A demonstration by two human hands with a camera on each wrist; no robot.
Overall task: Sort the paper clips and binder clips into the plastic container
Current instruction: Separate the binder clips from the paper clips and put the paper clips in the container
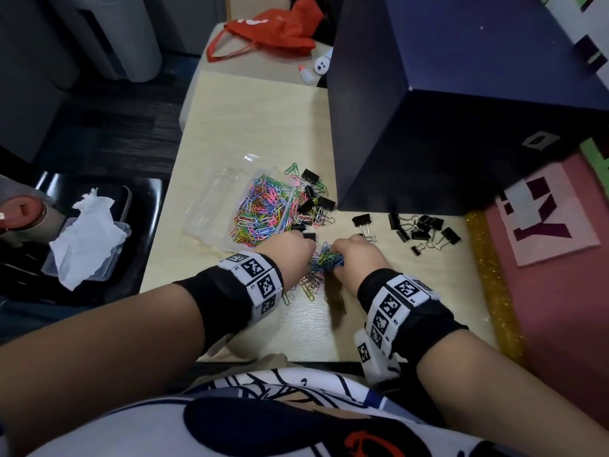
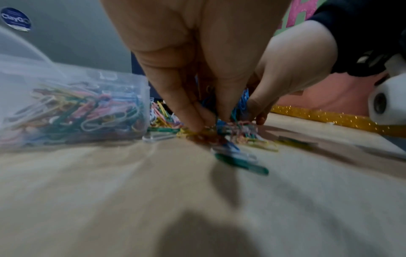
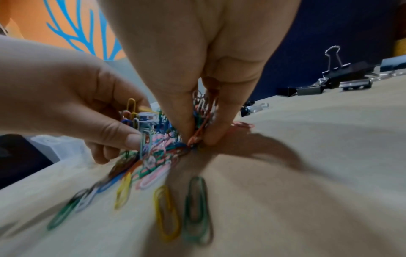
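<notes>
A heap of coloured paper clips (image 1: 324, 260) lies on the table between my two hands. My left hand (image 1: 301, 249) pinches a bunch of them with curled fingers (image 2: 193, 121). My right hand (image 1: 341, 253) pinches another bunch from the other side, fingertips (image 3: 186, 128) pressed down on the table. The clear plastic container (image 1: 211, 206) stands just left of the heap; its right compartment holds many paper clips and its left one is bare. Black binder clips (image 1: 418, 229) lie scattered to the right, and more binder clips (image 1: 313, 199) lie mixed with paper clips beside the container.
A big dark blue box (image 1: 461, 110) stands on the table's far right. Loose paper clips (image 3: 167, 212) lie toward me from the heap. A glittery gold strip (image 1: 494, 291) runs along the table's right edge. A tray with tissue (image 1: 85, 239) sits on the left.
</notes>
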